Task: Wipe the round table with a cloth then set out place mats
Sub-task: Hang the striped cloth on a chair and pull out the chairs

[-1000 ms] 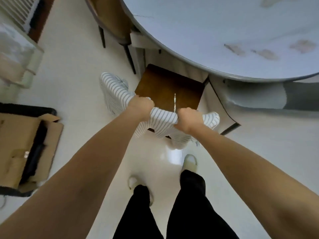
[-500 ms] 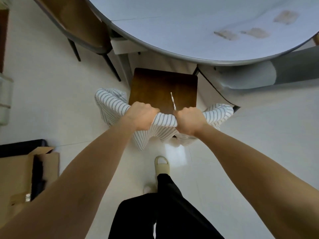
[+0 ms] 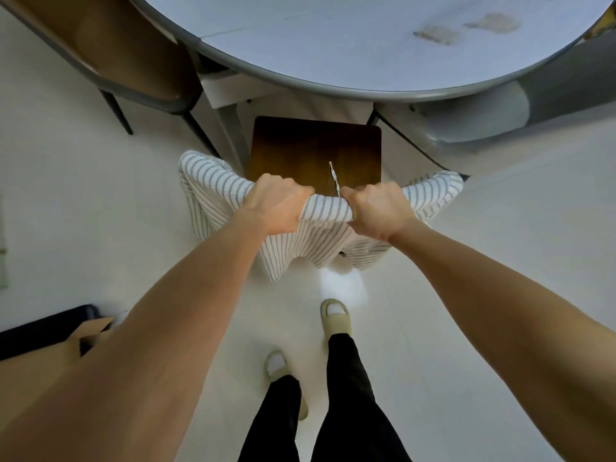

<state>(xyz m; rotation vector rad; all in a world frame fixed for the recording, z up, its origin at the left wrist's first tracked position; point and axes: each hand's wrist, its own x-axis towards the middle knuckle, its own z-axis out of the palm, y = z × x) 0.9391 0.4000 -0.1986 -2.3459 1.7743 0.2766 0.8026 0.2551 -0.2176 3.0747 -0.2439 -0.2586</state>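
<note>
no readable text, labels, brands or numbers anywhere

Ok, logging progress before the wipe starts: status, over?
Both hands, left and right, grip the cloth. Cloth off the table, stains unwiped. Stool between person and table.

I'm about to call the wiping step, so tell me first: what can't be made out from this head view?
- Round table: its far side is cut off by the top edge, so place mats cannot be checked.
- Striped cloth: the grip of the left hand and right hand covers parts of it; whether it is damp is unclear.
- Brown stool: near edge hidden behind cloth and hands.
</note>
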